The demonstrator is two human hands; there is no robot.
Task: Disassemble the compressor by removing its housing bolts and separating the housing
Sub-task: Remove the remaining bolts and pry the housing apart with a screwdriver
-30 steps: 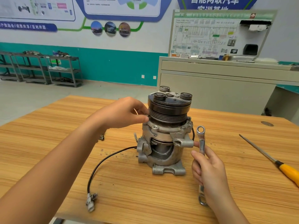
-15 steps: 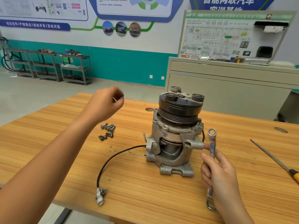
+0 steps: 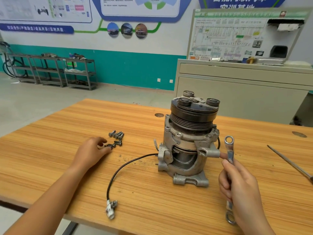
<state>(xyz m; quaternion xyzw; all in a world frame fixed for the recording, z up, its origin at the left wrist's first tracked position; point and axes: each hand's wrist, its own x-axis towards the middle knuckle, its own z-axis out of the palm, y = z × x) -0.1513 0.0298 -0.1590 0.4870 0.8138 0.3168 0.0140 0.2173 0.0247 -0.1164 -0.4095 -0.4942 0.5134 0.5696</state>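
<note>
The compressor point(image 3: 189, 141) stands on the table point(image 3: 67, 126), loose bolts point(image 3: 116, 138) to its left, its cable connector point(image 3: 111, 207) near the front edge. A wrench point(image 3: 229, 150) is just right of it, a screwdriver point(image 3: 288, 160) farther right.

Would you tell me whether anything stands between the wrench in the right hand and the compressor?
Nothing visible does: the right hand holds the wrench upright just beside the compressor housing.

Bright, even indoor light — only faint, soft shadows lie beneath the compressor point(image 3: 189, 141) on the counter point(image 3: 152, 209). Wide-angle distortion bows the counter's edges and stretches the corners. Wall posters point(image 3: 138, 7) look soft — their fine print is unreadable.
</note>
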